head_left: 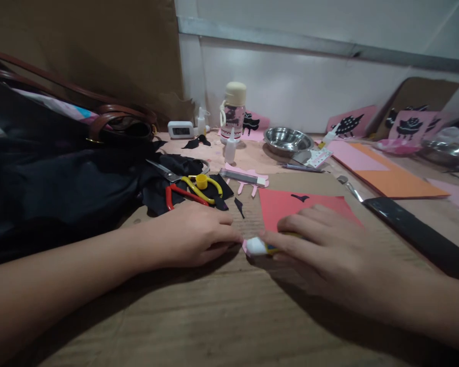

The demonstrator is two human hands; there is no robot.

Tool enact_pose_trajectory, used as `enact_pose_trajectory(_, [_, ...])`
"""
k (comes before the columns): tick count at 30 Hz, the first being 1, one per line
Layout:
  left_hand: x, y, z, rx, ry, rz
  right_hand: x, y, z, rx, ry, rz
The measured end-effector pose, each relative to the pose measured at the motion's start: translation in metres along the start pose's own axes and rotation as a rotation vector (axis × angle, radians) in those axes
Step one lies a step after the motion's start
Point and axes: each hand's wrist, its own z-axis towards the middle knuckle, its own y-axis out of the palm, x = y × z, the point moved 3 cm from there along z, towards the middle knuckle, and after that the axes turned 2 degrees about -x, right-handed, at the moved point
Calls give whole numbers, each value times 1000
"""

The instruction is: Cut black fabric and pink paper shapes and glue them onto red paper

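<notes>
My right hand (325, 250) grips a glue stick (257, 246) lying nearly flat, its white end pressed on a small pink paper piece (246, 247). With closed fingers, my left hand (202, 234) pins that piece's left edge to the cardboard (199, 316); most of the piece is covered. Partly beneath my right hand lies a red paper sheet (275, 206) with a black cutout (300, 198) on it. Beyond my left hand are red-and-yellow-handled scissors (172, 177) and a yellow cap (201, 181). A small black scrap (239, 208) sits between the scissors and the red sheet.
A black bag (53, 188) fills the left side. A black-handled knife (416, 232) lies at right, near orange paper (401, 176). Farther back stand a metal bowl (288, 141), a drinking bottle (234, 112) and a glue bottle (230, 148). A pink cutout (248, 186) lies in front.
</notes>
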Motion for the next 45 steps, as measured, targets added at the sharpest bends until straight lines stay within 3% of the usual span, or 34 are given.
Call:
enact_pose_trajectory(6, [0, 2, -1, -14, -38, -33, -3, 18, 1, -62, -40, 9])
enact_pose_trajectory(15, [0, 7, -2, -61, -81, -25, -6, 6, 4, -134, 31, 89])
enact_pose_trajectory(21, [1, 3, 0, -40, -55, -35, 2, -16, 7, 59, 19, 56])
enact_pose_trajectory(27, [-3, 4, 0, -5, -65, -121, 4, 11, 1, -15, 38, 68])
enact_pose_trajectory(30, [-4, 5, -1, 12, -48, -125, 1, 21, -2, -34, -34, 59])
enact_pose_trajectory(34, [-4, 5, -1, 27, -41, -108, -1, 18, 0, 23, -127, 1])
enact_pose_trajectory(45, [-4, 6, 0, -5, -43, -62, 2, 19, 4, -87, -27, 34])
